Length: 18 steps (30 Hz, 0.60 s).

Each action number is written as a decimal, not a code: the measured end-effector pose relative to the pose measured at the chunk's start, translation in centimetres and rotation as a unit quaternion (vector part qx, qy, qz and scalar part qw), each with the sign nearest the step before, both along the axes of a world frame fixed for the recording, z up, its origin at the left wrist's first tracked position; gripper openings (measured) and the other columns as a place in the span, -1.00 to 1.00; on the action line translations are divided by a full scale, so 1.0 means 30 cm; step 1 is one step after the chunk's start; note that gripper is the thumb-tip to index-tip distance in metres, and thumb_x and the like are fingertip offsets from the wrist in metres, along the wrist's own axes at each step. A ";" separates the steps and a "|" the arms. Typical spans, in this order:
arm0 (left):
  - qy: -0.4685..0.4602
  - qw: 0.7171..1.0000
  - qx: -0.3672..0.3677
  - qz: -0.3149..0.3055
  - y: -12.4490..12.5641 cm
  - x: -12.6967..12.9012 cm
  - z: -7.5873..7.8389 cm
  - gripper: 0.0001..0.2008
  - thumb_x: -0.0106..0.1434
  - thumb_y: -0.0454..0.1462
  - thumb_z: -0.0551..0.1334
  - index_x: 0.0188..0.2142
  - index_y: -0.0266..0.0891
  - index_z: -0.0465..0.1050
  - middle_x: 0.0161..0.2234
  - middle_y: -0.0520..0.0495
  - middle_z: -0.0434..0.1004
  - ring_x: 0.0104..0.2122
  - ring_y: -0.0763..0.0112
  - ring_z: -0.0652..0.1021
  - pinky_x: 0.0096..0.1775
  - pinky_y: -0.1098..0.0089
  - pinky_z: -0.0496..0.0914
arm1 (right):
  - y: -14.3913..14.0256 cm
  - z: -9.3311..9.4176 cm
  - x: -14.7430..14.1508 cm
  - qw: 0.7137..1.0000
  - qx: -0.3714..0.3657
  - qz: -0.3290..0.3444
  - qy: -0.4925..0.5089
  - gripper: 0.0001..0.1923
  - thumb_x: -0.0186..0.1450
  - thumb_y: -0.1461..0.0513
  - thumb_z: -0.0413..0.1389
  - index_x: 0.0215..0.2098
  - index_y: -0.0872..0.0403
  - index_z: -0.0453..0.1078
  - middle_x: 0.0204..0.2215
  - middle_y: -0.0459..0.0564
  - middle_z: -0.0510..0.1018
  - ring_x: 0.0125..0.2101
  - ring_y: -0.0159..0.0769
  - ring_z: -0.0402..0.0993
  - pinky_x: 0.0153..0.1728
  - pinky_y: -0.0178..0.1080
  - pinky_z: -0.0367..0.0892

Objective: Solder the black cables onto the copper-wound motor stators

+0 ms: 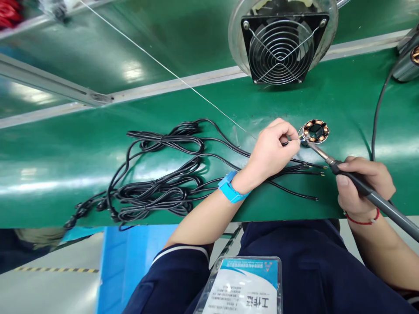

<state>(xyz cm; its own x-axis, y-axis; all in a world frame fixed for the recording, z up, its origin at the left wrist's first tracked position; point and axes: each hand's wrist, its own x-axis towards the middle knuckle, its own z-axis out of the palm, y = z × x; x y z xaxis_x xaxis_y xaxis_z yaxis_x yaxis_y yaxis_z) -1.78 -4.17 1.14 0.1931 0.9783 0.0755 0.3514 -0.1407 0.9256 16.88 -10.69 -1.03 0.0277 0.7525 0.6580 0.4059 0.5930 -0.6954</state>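
Observation:
My left hand (274, 143) is closed in a pinch on a black cable end beside the motor stator (307, 135), a ring with copper windings standing on the bench. Thin wires run between my fingertips and the stator's left edge. My right hand (365, 181) grips a soldering iron (391, 213) by its dark handle. Its metal tip reaches the stator's lower left edge, near those wires; whether it touches them I cannot make out. A thin pale strand, likely solder wire (176, 76), comes from the upper left and disappears at my left hand.
Bundled black cables (163, 187) lie to the left, their stripped ends passing under my left forearm. A fan with a wire guard (279, 56) stands behind the stator. Metal cylinders (407, 65) sit at the far right, near the iron's cord (376, 117). A blue bin (131, 261) is below the bench edge.

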 end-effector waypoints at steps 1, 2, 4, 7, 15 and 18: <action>0.002 1.000 0.001 0.001 0.000 0.000 0.000 -0.83 0.06 -0.51 0.17 -0.56 -0.26 0.32 -0.49 0.06 0.30 -0.49 0.57 0.29 -0.43 0.44 0.24 | 0.001 -0.001 -0.001 1.000 -0.003 0.007 0.000 -0.71 0.13 0.31 0.21 -0.16 0.01 0.51 -0.46 -0.06 0.55 -0.48 -0.27 0.48 -0.53 -0.22 0.41; 0.004 1.000 0.001 0.003 0.000 0.001 0.001 -0.83 0.06 -0.51 0.17 -0.56 -0.26 0.32 -0.48 0.06 0.31 -0.49 0.56 0.30 -0.43 0.44 0.25 | 0.002 -0.001 -0.001 1.000 -0.006 0.013 0.000 -0.70 0.12 0.32 0.21 -0.15 0.00 0.51 -0.46 -0.06 0.55 -0.48 -0.27 0.48 -0.53 -0.21 0.41; 0.007 1.000 -0.003 0.005 0.001 0.002 0.003 -0.83 0.06 -0.51 0.18 -0.56 -0.26 0.32 -0.48 0.06 0.33 -0.48 0.56 0.30 -0.42 0.44 0.26 | 0.003 -0.001 -0.001 1.000 -0.003 0.023 0.001 -0.67 0.12 0.33 0.21 -0.13 -0.01 0.51 -0.46 -0.07 0.54 -0.50 -0.29 0.46 -0.53 -0.21 0.41; 0.003 1.000 -0.007 0.008 0.001 0.003 0.005 -0.83 0.05 -0.52 0.18 -0.55 -0.26 0.33 -0.46 0.05 0.34 -0.48 0.56 0.31 -0.42 0.45 0.27 | 0.003 0.000 0.001 0.999 0.002 0.035 0.004 -0.65 0.11 0.35 0.20 -0.12 0.03 0.51 -0.47 -0.07 0.53 -0.53 -0.33 0.42 -0.55 -0.24 0.37; -0.002 1.000 0.018 0.010 0.001 0.005 0.000 -0.84 0.04 -0.52 0.17 -0.55 -0.28 0.34 -0.47 0.07 0.35 -0.49 0.59 0.31 -0.43 0.48 0.27 | -0.008 -0.008 0.002 1.000 -0.015 0.021 0.001 -0.70 0.16 0.32 0.21 -0.12 0.01 0.49 -0.43 -0.06 0.55 -0.43 -0.29 0.48 -0.46 -0.22 0.42; -0.002 1.000 0.020 0.010 0.001 0.006 -0.001 -0.84 0.04 -0.52 0.18 -0.55 -0.28 0.34 -0.47 0.07 0.35 -0.49 0.60 0.32 -0.44 0.49 0.27 | -0.010 -0.013 0.002 1.000 -0.004 0.009 0.013 -0.70 0.15 0.32 0.21 -0.12 0.04 0.50 -0.42 -0.05 0.55 -0.44 -0.30 0.48 -0.44 -0.20 0.42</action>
<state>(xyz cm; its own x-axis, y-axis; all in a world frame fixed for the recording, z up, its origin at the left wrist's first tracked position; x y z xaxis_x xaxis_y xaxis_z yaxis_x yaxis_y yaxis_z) -1.61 -4.14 1.10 0.1727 0.9781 0.1161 0.3509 -0.1712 0.9206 16.96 -11.00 -1.42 0.0304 0.7589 0.6505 0.3765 0.5942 -0.7107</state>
